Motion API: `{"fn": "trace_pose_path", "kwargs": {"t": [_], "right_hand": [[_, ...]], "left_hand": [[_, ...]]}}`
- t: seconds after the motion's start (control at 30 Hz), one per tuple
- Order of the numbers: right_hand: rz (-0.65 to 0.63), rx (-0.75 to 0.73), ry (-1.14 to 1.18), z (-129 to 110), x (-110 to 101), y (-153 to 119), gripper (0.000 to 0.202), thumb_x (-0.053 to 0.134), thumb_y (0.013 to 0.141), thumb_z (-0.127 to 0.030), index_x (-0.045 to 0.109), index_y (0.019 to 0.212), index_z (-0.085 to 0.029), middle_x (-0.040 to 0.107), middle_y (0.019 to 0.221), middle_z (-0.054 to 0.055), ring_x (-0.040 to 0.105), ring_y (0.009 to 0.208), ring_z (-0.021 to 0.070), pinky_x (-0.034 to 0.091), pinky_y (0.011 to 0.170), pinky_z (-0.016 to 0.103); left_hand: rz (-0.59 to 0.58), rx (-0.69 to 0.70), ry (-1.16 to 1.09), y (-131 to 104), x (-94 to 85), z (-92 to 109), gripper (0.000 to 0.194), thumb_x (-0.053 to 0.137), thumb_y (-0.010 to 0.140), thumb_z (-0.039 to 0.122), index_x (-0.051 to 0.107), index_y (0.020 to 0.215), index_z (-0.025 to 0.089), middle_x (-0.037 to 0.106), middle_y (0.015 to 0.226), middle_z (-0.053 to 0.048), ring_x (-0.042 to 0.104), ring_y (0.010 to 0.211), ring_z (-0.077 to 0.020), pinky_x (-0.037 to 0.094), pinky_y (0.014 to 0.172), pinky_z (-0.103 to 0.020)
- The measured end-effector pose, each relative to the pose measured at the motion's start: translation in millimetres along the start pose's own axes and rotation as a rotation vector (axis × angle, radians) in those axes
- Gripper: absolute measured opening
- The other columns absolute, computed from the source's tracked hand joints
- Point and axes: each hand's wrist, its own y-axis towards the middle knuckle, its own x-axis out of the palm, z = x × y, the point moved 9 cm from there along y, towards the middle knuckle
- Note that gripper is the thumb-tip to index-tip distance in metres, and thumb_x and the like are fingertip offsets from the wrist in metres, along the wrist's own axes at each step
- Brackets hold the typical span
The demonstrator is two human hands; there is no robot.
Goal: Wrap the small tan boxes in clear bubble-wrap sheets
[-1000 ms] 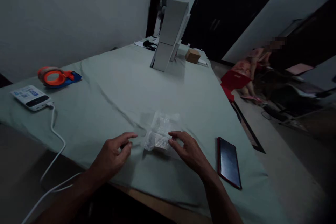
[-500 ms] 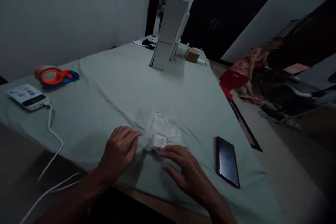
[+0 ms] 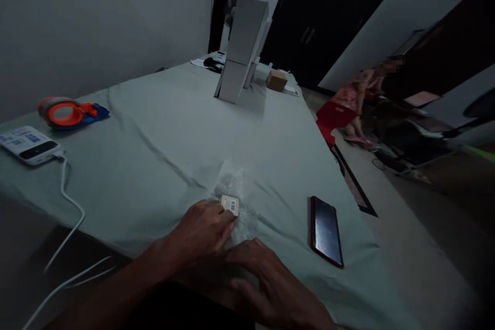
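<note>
A small pale box [image 3: 231, 203] with a printed barcode label lies on a sheet of clear bubble wrap [image 3: 229, 179] near the table's front edge. My left hand [image 3: 207, 227] is closed at the box, its fingertips over the near side; its thumb is partly hidden. Just below, at the wrap's near edge, is my right hand [image 3: 266, 278]. Its fingers are bent and its thumb is held apart, with nothing visible between them. Whether its fingertips touch the wrap is too dark to tell.
A phone [image 3: 327, 231] lies to the right. On the left are an orange and blue tape dispenser [image 3: 71, 114] and a white device [image 3: 33, 145] with a cable. White boxes [image 3: 242, 46] and a brown box [image 3: 276, 80] stand farther back. A person [image 3: 353, 95] sits beyond the table.
My left hand has moved right onto the box. My right hand has come off the box, down toward the table edge. The bubble wrap now lies flatter, with the box uncovered; the view has shifted slightly.
</note>
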Motion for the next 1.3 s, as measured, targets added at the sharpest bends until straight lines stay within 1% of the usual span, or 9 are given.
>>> {"fn": "trace_pose_path", "kwargs": {"t": [0.1, 0.2, 0.43, 0.6, 0.8, 0.93, 1.03, 1.2, 1.3], "right_hand": [[0.076, 0.174, 0.086, 25, -3, -8, 0.027, 0.048, 0.094, -0.03, 0.058, 0.119, -0.024, 0.065, 0.115, 0.005, 0.058, 0.105, 0.0195, 0.044, 0.094, 0.034], [0.154, 0.279, 0.113, 44, -5, -9, 0.026, 0.043, 0.096, -0.03, 0.057, 0.117, -0.024, 0.066, 0.114, 0.005, 0.061, 0.102, 0.019, 0.046, 0.091, 0.033], [0.23, 0.356, 0.01, 63, -5, 0, 0.045, 0.041, 0.092, -0.026, 0.046, 0.135, -0.016, 0.069, 0.105, 0.009, 0.065, 0.094, 0.0219, 0.047, 0.085, 0.035], [0.254, 0.479, -0.151, 83, -10, -1, 0.045, 0.039, 0.093, -0.027, 0.05, 0.133, -0.01, 0.072, 0.089, 0.011, 0.067, 0.08, 0.0239, 0.047, 0.073, 0.034], [0.302, 0.416, -0.224, 82, -22, 4, 0.034, 0.046, 0.091, -0.027, 0.062, 0.118, -0.014, 0.074, 0.086, 0.01, 0.069, 0.078, 0.0237, 0.049, 0.073, 0.034], [0.413, 0.234, -0.206, 51, -39, 21, 0.033, 0.048, 0.089, -0.019, 0.058, 0.12, -0.016, 0.07, 0.1, 0.01, 0.067, 0.087, 0.0215, 0.051, 0.079, 0.034], [0.363, 0.15, -0.271, 31, -40, 42, 0.039, 0.051, 0.085, -0.012, 0.053, 0.123, -0.019, 0.063, 0.114, 0.01, 0.062, 0.1, 0.0213, 0.05, 0.085, 0.035], [0.294, 0.287, -0.389, 46, -38, 62, 0.044, 0.056, 0.084, -0.017, 0.048, 0.127, -0.016, 0.055, 0.125, 0.013, 0.059, 0.105, 0.0242, 0.049, 0.081, 0.035], [0.292, 0.241, -0.299, 55, -35, 65, 0.047, 0.057, 0.082, -0.016, 0.046, 0.128, -0.018, 0.056, 0.125, 0.011, 0.059, 0.106, 0.0213, 0.047, 0.084, 0.032]], "left_hand": [[-0.184, -0.148, 0.061, -18, 21.9, -25, 0.017, 0.046, 0.091, 0.023, 0.061, 0.087, 0.018, 0.069, 0.083, -0.007, 0.065, 0.077, -0.0249, 0.049, 0.075, -0.04], [-0.275, -0.182, 0.087, -30, 33.2, -34, 0.012, 0.049, 0.088, 0.02, 0.061, 0.088, 0.018, 0.068, 0.089, -0.007, 0.065, 0.081, -0.0255, 0.049, 0.077, -0.042], [-0.104, -0.086, 0.053, -16, 28.6, -9, 0.011, 0.054, 0.084, 0.012, 0.059, 0.09, 0.019, 0.062, 0.1, -0.006, 0.057, 0.099, -0.0252, 0.046, 0.087, -0.04], [-0.174, 0.019, 0.001, -20, 41.2, 7, 0.02, 0.053, 0.081, 0.006, 0.058, 0.095, 0.02, 0.059, 0.111, -0.007, 0.055, 0.104, -0.0252, 0.047, 0.09, -0.04], [-0.146, 0.07, -0.041, -17, 49.4, 13, 0.025, 0.054, 0.081, 0.012, 0.055, 0.105, 0.021, 0.055, 0.123, -0.009, 0.055, 0.104, -0.0249, 0.049, 0.089, -0.04], [-0.151, 0.103, -0.031, -10, 59.6, 16, 0.024, 0.053, 0.085, 0.021, 0.056, 0.109, 0.019, 0.055, 0.123, -0.01, 0.054, 0.106, -0.0281, 0.05, 0.087, -0.043], [-0.147, 0.11, -0.029, -8, 62.4, 17, 0.029, 0.052, 0.086, 0.022, 0.055, 0.114, 0.019, 0.055, 0.126, -0.01, 0.052, 0.11, -0.0301, 0.05, 0.089, -0.046], [-0.169, 0.104, -0.017, -10, 62.8, 17, 0.037, 0.055, 0.08, 0.021, 0.055, 0.117, 0.018, 0.058, 0.122, -0.011, 0.054, 0.103, -0.0296, 0.05, 0.088, -0.046], [-0.169, 0.093, -0.027, -10, 62.2, 17, 0.034, 0.057, 0.078, 0.021, 0.056, 0.112, 0.018, 0.058, 0.121, -0.009, 0.054, 0.104, -0.0294, 0.05, 0.089, -0.045]]}}
